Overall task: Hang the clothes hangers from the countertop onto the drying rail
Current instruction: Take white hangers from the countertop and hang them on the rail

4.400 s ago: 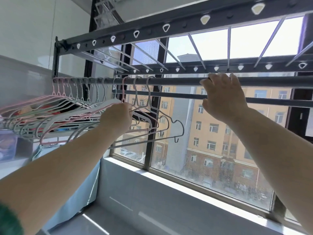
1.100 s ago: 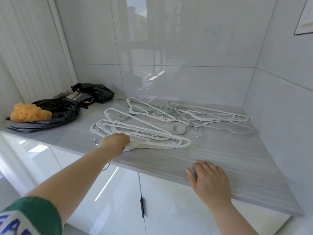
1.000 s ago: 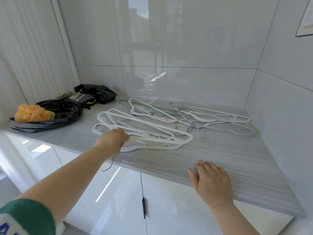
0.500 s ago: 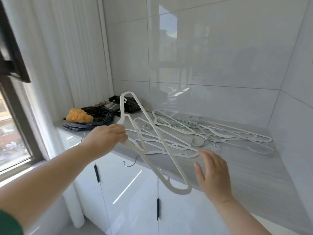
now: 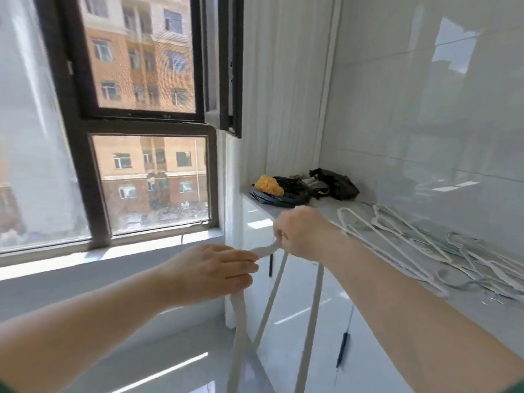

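White hanger (image 5: pixel 312 321) hangs just beyond the edge of the table (image 5: pixel 467 316), left grip (image 5: pixel 209 270) pinching its top, right grip (image 5: pixel 300 234) curled round it, probably steadying it for carrying; more hangers (image 5: pixel 411 245) lie on the table.

— Where are the hangers?
— A loose pile of hangers (image 5: pixel 408 245), white and grey, lies flat on the grey countertop (image 5: pixel 467 316).
— Any off it?
— A white hanger (image 5: pixel 272 293), gripped by the left hand (image 5: pixel 215 273) and right hand (image 5: pixel 303 234), its bars dangling downward.
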A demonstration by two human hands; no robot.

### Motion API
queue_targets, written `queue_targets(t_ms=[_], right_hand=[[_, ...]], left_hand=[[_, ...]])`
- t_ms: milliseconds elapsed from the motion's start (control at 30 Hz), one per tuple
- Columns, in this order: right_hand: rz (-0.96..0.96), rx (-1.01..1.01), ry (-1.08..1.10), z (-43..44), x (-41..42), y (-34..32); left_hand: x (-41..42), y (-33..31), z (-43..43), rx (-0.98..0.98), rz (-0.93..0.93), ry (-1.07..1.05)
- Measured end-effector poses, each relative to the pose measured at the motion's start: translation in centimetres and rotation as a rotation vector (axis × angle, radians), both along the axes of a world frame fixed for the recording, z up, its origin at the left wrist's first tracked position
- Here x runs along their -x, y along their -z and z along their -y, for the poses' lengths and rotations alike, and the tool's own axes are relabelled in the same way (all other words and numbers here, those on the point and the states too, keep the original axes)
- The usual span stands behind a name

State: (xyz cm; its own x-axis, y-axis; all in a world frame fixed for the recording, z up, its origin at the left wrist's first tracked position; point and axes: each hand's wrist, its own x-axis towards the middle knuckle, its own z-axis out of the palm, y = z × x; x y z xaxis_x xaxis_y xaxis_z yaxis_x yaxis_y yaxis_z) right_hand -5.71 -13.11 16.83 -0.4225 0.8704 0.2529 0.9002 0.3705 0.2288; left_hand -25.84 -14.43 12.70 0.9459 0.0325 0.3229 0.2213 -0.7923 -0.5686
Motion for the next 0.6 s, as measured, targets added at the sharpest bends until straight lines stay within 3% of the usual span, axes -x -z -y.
queue_targets(t_ms=[167,267,433,600], right_hand=[[-0.327,0.327,-0.136,0.4,5.9,1.5],[-0.327,0.416,-0.252,1.2,10.1,2.2],[-0.242,0.289,-0.444,3.1,17.9,2.1],[-0.29,0.214,-0.589,6.2,25.5,0.6]], left_hand=[[7.0,0.6,3.7,-0.131,0.068,-0.217],[11.1,0.5,6.1,-0.198,0.042,-0.324],[18.9,-0.3,10.1,-0.244,0.05,-0.528],[25.4,-1.9,14.7,-0.319,0.072,-0.634]])
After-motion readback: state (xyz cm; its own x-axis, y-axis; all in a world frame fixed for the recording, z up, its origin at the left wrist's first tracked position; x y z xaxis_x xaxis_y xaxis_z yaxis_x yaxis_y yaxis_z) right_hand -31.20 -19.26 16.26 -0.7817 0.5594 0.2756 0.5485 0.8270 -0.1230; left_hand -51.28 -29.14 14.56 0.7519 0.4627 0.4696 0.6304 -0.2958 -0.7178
